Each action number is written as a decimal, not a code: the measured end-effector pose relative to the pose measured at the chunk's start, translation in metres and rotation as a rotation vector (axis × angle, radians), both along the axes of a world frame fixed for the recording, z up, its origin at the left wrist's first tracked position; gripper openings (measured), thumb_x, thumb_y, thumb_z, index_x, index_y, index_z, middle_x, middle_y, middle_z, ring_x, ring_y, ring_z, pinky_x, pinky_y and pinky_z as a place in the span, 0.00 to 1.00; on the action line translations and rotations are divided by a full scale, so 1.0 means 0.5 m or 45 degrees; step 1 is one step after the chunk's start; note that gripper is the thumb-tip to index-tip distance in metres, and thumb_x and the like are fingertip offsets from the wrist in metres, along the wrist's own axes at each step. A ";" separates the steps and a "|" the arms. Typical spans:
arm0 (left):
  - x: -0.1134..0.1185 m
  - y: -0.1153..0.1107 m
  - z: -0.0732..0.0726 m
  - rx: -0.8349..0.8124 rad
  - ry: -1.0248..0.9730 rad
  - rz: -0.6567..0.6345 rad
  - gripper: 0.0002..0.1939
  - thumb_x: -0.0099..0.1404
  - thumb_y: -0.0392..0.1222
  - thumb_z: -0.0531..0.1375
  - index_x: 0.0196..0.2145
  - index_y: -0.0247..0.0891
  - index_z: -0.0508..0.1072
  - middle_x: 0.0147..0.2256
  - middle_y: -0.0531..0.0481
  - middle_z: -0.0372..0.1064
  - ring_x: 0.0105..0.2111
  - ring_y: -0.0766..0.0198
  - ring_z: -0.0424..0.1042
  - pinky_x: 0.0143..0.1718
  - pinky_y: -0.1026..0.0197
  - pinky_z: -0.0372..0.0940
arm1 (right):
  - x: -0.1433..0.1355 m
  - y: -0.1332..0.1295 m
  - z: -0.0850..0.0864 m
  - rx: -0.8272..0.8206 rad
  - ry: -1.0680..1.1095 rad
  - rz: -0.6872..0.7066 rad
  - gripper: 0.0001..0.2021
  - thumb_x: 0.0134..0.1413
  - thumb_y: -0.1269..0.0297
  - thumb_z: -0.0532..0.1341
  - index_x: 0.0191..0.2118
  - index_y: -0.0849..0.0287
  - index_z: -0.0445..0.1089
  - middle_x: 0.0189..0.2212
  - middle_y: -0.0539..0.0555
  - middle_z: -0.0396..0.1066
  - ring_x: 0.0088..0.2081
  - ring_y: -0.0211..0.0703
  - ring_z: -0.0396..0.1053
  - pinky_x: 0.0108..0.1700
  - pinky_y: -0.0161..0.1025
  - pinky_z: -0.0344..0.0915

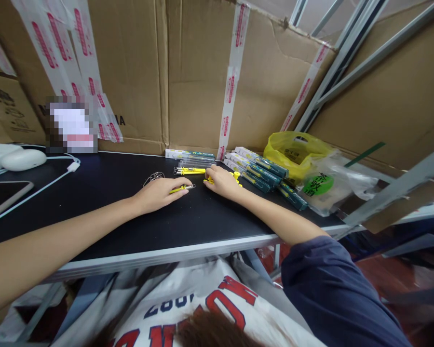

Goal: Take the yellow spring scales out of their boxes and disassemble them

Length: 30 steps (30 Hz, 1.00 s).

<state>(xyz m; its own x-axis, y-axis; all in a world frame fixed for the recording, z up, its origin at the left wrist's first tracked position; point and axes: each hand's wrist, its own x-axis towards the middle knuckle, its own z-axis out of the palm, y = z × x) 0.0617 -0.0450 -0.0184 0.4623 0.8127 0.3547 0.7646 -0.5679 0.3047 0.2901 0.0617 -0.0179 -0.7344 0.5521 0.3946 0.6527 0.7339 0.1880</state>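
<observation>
My left hand (pixel 158 193) is closed around a slim yellow pen-like tool (pixel 175 190), whose metal tip sticks out to the right past my fingertips. Just to its right, my right hand (pixel 222 182) curls its fingers over small yellow plastic pieces (pixel 236 176); the palm hides most of them, and one shows at the fingertips. Behind both hands lies a row of yellow tools with metal hook ends (pixel 191 170). A loose bunch of thin metal wire loops (pixel 155 176) rests behind my left hand.
Clear slim cases (pixel 197 164) and green-and-white packets (pixel 256 166) lie at the back and right. Yellow (pixel 292 149) and clear (pixel 320 185) plastic bags stand farther right. A lit, blurred screen (pixel 72 126), white cables (pixel 72 166) and a tablet-like device (pixel 7 195) are left. Cardboard (pixel 195 77) backs the black table (pixel 202 221).
</observation>
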 end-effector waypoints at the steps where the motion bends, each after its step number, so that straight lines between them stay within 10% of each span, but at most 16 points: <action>1: 0.000 0.000 0.000 0.000 0.001 0.008 0.21 0.69 0.53 0.46 0.52 0.42 0.67 0.42 0.48 0.74 0.38 0.57 0.72 0.40 0.60 0.62 | -0.001 0.001 0.000 0.018 0.002 -0.005 0.08 0.57 0.61 0.60 0.38 0.60 0.67 0.37 0.56 0.67 0.39 0.44 0.64 0.38 0.38 0.56; 9: -0.002 0.007 -0.008 -0.009 -0.052 0.041 0.17 0.67 0.53 0.50 0.47 0.40 0.65 0.28 0.54 0.67 0.28 0.62 0.68 0.30 0.64 0.56 | 0.001 0.003 0.010 0.020 0.137 0.080 0.08 0.62 0.62 0.54 0.37 0.60 0.66 0.35 0.56 0.67 0.38 0.44 0.63 0.39 0.38 0.56; 17: 0.001 0.008 -0.014 -0.014 -0.112 -0.052 0.14 0.67 0.49 0.51 0.46 0.40 0.63 0.28 0.55 0.67 0.28 0.63 0.68 0.30 0.64 0.57 | -0.018 -0.083 0.026 -0.396 0.313 0.551 0.13 0.61 0.54 0.55 0.42 0.59 0.65 0.32 0.53 0.66 0.34 0.40 0.62 0.40 0.37 0.59; 30: 0.000 0.012 -0.012 -0.003 -0.135 -0.070 0.13 0.66 0.48 0.53 0.43 0.40 0.66 0.29 0.54 0.69 0.27 0.64 0.68 0.30 0.65 0.57 | -0.030 -0.091 0.010 -0.684 0.564 0.529 0.11 0.58 0.56 0.58 0.33 0.60 0.65 0.27 0.49 0.65 0.29 0.36 0.61 0.33 0.33 0.58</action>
<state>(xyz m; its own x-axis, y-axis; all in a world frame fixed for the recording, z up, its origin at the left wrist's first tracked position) 0.0616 -0.0391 -0.0246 0.4665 0.7879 0.4020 0.6957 -0.6075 0.3834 0.2752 0.0163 -0.0132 -0.7590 0.4657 0.4549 0.2385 0.8491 -0.4713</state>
